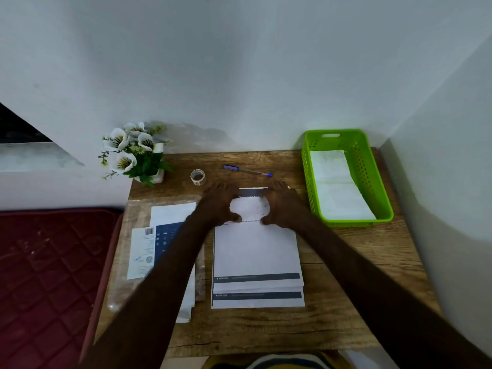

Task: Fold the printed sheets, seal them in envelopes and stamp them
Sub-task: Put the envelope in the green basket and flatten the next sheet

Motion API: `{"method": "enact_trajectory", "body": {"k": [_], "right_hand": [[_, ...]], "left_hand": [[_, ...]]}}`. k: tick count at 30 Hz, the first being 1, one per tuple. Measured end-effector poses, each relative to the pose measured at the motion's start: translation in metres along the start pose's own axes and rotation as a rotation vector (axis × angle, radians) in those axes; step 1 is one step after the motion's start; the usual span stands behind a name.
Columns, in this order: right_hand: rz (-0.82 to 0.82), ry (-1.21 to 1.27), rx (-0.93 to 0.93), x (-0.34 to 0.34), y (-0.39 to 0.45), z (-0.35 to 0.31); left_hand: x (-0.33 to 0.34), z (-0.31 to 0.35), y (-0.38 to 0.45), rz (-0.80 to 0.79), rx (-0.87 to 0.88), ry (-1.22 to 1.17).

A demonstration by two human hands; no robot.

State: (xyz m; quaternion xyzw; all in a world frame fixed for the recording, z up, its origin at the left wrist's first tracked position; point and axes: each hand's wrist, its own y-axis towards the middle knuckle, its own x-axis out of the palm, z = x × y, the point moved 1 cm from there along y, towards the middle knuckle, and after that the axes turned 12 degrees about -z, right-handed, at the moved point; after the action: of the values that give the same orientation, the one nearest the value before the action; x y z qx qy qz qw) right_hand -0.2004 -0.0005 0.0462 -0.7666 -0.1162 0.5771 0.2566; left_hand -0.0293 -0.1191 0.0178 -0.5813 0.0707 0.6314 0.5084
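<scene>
two hands: both rest palm-down at the top of the printed stack in the middle of the frame
red mat (50,275): lower left of the frame, quilted, beside the table's left edge
flowers (133,151): white blooms in a small pot at the table's upper left corner, against the wall
envelopes (159,246): left part of the table, a white and dark-blue printed pack lying in a clear wrapper, partly hidden under the left forearm
tape roll (198,177): small clear roll standing just right of the flowers, above the left hand
left hand (219,203): fingers laid fairly straight over the upper left of the top sheet, thumb bent inward along the paper; it presses rather than grips
printed sheets (255,251): centre of the table, a stack of white pages with dark bands at their lower edges, the lower pages showing below the top one; the top sheet's far end lies between the two hands
pen (247,171): blue, lying slantwise above the hands, near the table's far edge
right hand (282,205): mirrors the other, fingers flat on the upper right of the sheet, thumb tucked toward the middle, touching paper
green basket (346,177): upper right of the table, perforated plastic, with white folded paper (336,185) lying inside
table (359,275): wood-grain top, set into a corner of pale walls
</scene>
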Motion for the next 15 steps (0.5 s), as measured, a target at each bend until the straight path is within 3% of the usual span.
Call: {"method": "enact_trajectory", "body": {"k": [15], "right_hand": [[0.021, -0.103, -0.034, -0.013, 0.007, -0.003]], "left_hand": [[-0.008, 0.021, -0.015, 0.030, -0.097, -0.010]]}}
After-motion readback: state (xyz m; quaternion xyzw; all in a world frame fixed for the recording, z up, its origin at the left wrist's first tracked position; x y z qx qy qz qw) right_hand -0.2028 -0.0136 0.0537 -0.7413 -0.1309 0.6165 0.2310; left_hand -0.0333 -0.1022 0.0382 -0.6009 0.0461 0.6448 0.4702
